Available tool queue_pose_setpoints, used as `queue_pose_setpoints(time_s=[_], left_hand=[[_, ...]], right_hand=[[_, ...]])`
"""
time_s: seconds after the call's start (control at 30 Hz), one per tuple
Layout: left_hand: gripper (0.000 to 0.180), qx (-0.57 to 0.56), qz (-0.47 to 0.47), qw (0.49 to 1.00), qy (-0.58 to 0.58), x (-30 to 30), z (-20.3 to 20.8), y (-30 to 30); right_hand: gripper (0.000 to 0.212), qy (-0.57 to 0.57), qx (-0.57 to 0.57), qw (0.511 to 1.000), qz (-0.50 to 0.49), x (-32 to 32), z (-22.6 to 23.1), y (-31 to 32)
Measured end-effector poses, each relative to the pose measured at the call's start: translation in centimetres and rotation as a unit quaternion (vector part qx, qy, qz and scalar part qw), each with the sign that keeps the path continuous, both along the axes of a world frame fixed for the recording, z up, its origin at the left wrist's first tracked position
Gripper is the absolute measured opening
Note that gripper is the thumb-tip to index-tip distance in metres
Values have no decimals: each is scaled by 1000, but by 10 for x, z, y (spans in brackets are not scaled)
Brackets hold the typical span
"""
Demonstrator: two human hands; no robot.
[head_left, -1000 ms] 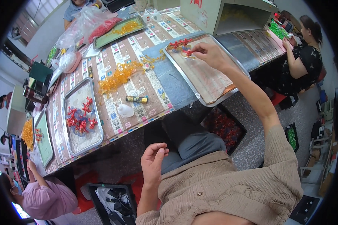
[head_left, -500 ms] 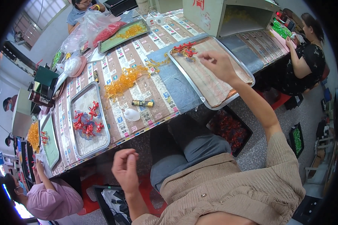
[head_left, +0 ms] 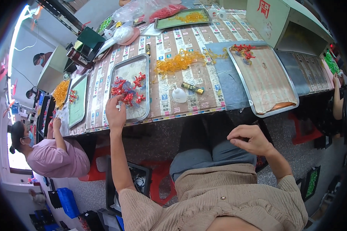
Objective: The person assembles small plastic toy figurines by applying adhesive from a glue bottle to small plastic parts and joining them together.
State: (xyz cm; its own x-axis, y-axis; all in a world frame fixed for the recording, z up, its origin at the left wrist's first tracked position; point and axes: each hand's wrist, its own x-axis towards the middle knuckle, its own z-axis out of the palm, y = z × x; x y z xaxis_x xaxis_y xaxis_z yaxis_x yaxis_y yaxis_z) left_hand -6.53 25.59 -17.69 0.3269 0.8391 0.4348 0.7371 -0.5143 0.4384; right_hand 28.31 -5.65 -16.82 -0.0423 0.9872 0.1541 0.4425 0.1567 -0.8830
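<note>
Red plastic pieces (head_left: 128, 91), small and branchy like moulded sprues, lie in a loose heap on the rectangular metal tray (head_left: 144, 61) at about ten o'clock from the person's body. I judge them very light and stiff but thin, so they can snag on each other and snap if pulled hard; it is better to take one by its thicker stem. The left hand (head_left: 115, 112) reaches to the near edge of this heap, its fingers curled toward the pieces; whether it grips one, I cannot tell. The right hand (head_left: 251, 140) hovers over the lap at three o'clock, fingers loosely bent, holding nothing visible. Near the tray, at twelve o'clock, lie orange plastic pieces (head_left: 177, 61), a small white bottle (head_left: 178, 94) and a dark cylinder with gold ends (head_left: 193, 88); they do not block the left hand.
</note>
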Motion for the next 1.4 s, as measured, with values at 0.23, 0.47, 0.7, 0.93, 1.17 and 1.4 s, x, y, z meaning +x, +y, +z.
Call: queue_pose_setpoints(time_s=[0.23, 0.47, 0.7, 0.93, 1.17, 1.4], left_hand=[[33, 4, -59, 996, 64, 15, -1, 0], [29, 3, -76, 997, 23, -8, -16, 7], [22, -18, 3, 976, -218, 8, 3, -40], [28, -405, -243, 729, -496, 80, 2, -159], [34, -495, -208, 626, -566, 113, -17, -204], [32, -505, -194, 612, -577, 120, -20, -213]], right_hand=[[11, 17, -17, 1000, -13, -11, -14, -3], [13, 56, -49, 997, 10, -18, -10, 1], [15, 74, 15, 997, 28, -26, -14, 15], [30, 196, 69, 976, -62, -70, -6, 43], [30, 181, 84, 977, -72, -82, -20, 34], [30, 168, 82, 974, -125, -83, -20, 25]])
